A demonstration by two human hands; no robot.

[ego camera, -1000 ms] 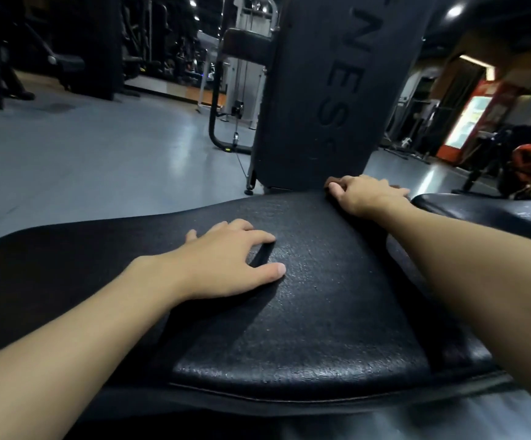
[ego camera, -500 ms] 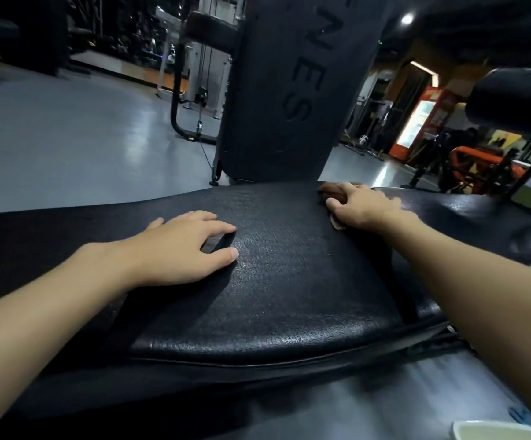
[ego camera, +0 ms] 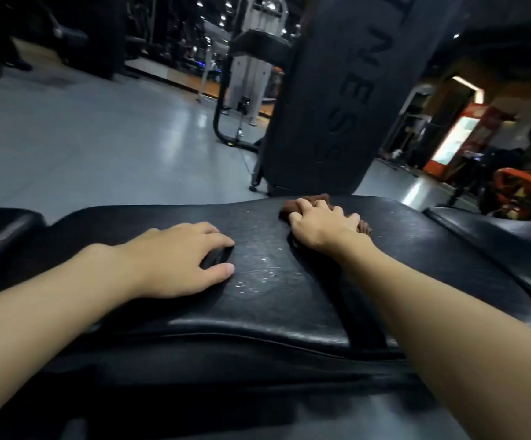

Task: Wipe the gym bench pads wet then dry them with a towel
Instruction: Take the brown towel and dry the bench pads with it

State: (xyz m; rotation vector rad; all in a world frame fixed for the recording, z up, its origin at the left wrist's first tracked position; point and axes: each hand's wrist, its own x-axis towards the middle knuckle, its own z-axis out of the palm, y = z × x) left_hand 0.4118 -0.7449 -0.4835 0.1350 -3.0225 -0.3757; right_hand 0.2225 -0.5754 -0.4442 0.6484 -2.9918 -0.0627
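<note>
Cloth (ego camera: 322,197), brown and crumpled, is found beneath the right hand (ego camera: 321,225), with folds showing beyond the fingertips and past the little-finger side. The right hand is curled over it with knuckles raised. The fabric is gripped and pressed down onto the black bench pad (ego camera: 273,312) at that pad's far edge. The left hand (ego camera: 178,262) is laid on the same surface, just to the left of the right hand and nearer the body. Its fingers are lightly bent and a little spread, the thumb is held apart, and nothing is held in it. It is judged to be bracing the body.

Between the two hands pale glinting specks (ego camera: 265,262) are noted on the vinyl and are judged to be moisture. Whether the cloth itself is damp cannot be told. The wet wipe is therefore judged to be in hand, with drying not yet begun.

Handling: the cloth is judged light, soft and limp. It will fold and ruck under a push, so it is best taken in a bunch under the palm, as it is gripped here, and not by a corner. The pad is judged firm but cushioned, and its grained skin is likely slick where wet, so a flat bracing hand may slide. A second pad (ego camera: 496,242) lies to the right of the right forearm, and an upright lettered pad (ego camera: 337,90) stands beyond the fingertips.
</note>
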